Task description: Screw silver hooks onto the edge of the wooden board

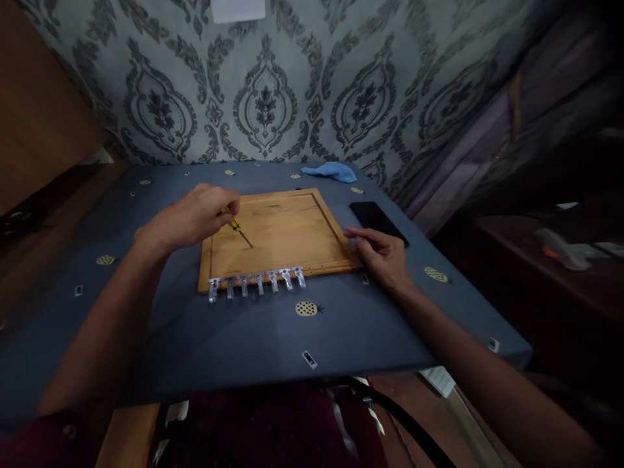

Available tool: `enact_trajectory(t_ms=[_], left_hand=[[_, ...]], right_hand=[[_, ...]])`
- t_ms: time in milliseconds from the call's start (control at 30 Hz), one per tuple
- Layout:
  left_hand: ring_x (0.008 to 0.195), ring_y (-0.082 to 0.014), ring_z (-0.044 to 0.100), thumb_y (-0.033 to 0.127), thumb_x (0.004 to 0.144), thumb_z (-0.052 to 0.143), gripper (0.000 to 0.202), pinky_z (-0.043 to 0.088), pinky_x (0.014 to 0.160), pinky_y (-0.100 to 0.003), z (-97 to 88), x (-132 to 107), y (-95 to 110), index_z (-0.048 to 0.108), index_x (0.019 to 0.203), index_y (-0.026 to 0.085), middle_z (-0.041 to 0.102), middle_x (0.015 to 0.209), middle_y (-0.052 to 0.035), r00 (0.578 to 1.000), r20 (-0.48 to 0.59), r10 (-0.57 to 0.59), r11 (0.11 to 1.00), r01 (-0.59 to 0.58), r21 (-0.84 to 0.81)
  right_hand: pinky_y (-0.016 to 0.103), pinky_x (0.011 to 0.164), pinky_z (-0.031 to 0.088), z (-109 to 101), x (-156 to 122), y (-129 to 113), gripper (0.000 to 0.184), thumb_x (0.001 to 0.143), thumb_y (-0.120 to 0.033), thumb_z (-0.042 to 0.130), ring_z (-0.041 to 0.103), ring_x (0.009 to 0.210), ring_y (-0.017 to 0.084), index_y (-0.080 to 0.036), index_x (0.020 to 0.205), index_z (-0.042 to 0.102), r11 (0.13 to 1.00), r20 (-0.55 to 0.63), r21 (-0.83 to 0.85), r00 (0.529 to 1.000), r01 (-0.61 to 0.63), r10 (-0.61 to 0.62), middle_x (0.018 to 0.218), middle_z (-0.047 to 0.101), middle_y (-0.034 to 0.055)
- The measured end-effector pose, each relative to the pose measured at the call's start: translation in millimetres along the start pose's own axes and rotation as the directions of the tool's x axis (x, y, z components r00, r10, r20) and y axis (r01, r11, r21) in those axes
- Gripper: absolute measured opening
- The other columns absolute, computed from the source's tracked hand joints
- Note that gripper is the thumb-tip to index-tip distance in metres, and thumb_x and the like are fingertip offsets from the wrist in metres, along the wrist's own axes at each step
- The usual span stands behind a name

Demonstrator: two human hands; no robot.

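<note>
A wooden board (277, 224) with a raised frame lies flat on the table. Along its near edge runs a row of several small clear or silvery clips (260, 283), with small dark marks in the bare wood to their right. My left hand (195, 218) is closed around the yellow handle of a screwdriver (240, 230), whose shaft slants down over the board's left half. At the board's right edge, my right hand (383, 257) is closed in a pinch. Something small and pale shows at its fingertips, too little to name.
The table has a dark blue cover (234, 351) printed with pineapples. A black phone (377, 220) lies just beyond my right hand. A blue cloth (331, 171) rests at the back near the patterned wall (266, 97). Brown furniture (43, 97) stands at the left.
</note>
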State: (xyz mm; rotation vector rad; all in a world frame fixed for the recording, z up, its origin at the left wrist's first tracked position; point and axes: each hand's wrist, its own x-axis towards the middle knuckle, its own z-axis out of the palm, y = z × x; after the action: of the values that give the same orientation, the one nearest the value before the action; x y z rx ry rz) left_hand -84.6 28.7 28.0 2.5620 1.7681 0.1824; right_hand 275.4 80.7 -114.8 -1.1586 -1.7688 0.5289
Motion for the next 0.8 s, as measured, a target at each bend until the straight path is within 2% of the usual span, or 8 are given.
enact_trajectory(t_ms=[100,200,300,367,467,567,700,800], left_hand=[[0.076,-0.0156,0.052,0.018,0.085,0.054,0.004,0.033,0.068,-0.026,1.0,-0.2,-12.3,0.056,0.085,0.021,0.059,0.08,0.0017,0.99,0.144,0.0,1.0,0.001,-0.008],[0.068,-0.0139,0.05,0.014,0.081,0.058,0.009,0.032,0.063,-0.025,6.3,2.7,-18.5,0.054,0.076,0.02,0.057,0.073,0.0031,0.964,0.266,0.0,1.0,0.007,-0.026],[0.065,-0.0131,0.052,0.011,0.079,0.062,0.015,0.034,0.058,-0.024,20.1,11.0,-19.4,0.053,0.07,0.019,0.056,0.067,0.0038,0.927,0.375,-0.003,0.999,0.019,-0.038],[0.066,-0.0129,0.055,0.015,0.084,0.064,0.012,0.041,0.06,-0.024,32.6,18.5,-18.7,0.057,0.074,0.018,0.058,0.07,0.0034,0.911,0.411,-0.013,0.999,0.03,-0.037],[0.081,-0.015,0.063,0.033,0.093,0.064,0.019,0.055,0.076,-0.032,49.5,28.6,-17.1,0.063,0.095,0.014,0.065,0.091,-0.002,0.915,0.401,-0.049,0.998,0.064,-0.026],[0.095,-0.0187,0.065,0.04,0.096,0.061,0.03,0.058,0.085,-0.039,57.8,33.1,-16.5,0.063,0.111,0.015,0.066,0.109,-0.0068,0.933,0.347,-0.095,0.992,0.117,-0.044],[0.093,-0.0181,0.066,0.04,0.096,0.06,0.032,0.06,0.081,-0.037,54.4,30.8,-22.8,0.062,0.115,0.015,0.066,0.11,-0.0072,0.937,0.316,-0.148,0.974,0.193,-0.115],[0.087,-0.0162,0.067,0.04,0.097,0.059,0.031,0.06,0.077,-0.034,46.0,26.7,-36.6,0.062,0.114,0.014,0.067,0.105,-0.0061,0.932,0.305,-0.198,0.955,0.254,-0.154]], right_hand=[[0.03,0.062,0.059,-0.2,0.3,2.1,0.031,0.086,-0.033,0.055,0.072,0.069,0.019,-0.02,0.103,0.077,1.0,0.015,-0.02,1.0,-0.005,0.005,0.101,0.079,0.007],[0.031,0.067,0.059,-0.3,0.1,2.8,0.031,0.087,-0.034,0.055,0.074,0.08,0.022,-0.02,0.101,0.078,0.999,0.031,-0.038,1.0,-0.001,0.002,0.101,0.079,0.0072],[0.032,0.073,0.058,-1.0,0.3,2.8,0.029,0.087,-0.034,0.056,0.073,0.092,0.024,-0.02,0.1,0.078,0.999,0.047,-0.054,0.999,0.011,-0.008,0.101,0.079,0.007],[0.032,0.073,0.057,-1.7,0.9,3.0,0.029,0.086,-0.034,0.056,0.073,0.093,0.024,-0.02,0.1,0.079,0.998,0.055,-0.059,0.998,0.018,-0.015,0.101,0.079,0.0073],[0.031,0.07,0.057,-3.0,2.1,3.7,0.031,0.087,-0.033,0.055,0.073,0.089,0.023,-0.019,0.101,0.079,0.997,0.053,-0.068,0.998,0.023,-0.019,0.099,0.079,0.0075],[0.03,0.067,0.056,-5.1,3.5,3.5,0.031,0.086,-0.032,0.054,0.073,0.083,0.021,-0.019,0.101,0.078,0.996,0.031,-0.083,0.999,0.025,-0.022,0.098,0.079,0.0068],[0.029,0.062,0.055,-9.0,5.2,1.1,0.031,0.087,-0.03,0.053,0.072,0.077,0.02,-0.019,0.1,0.078,0.994,0.018,-0.101,0.999,0.049,-0.047,0.096,0.079,0.0066],[0.029,0.061,0.056,-11.1,5.4,-1.9,0.031,0.087,-0.03,0.053,0.073,0.076,0.021,-0.018,0.1,0.079,0.991,0.017,-0.108,0.997,0.082,-0.081,0.095,0.079,0.0075]])
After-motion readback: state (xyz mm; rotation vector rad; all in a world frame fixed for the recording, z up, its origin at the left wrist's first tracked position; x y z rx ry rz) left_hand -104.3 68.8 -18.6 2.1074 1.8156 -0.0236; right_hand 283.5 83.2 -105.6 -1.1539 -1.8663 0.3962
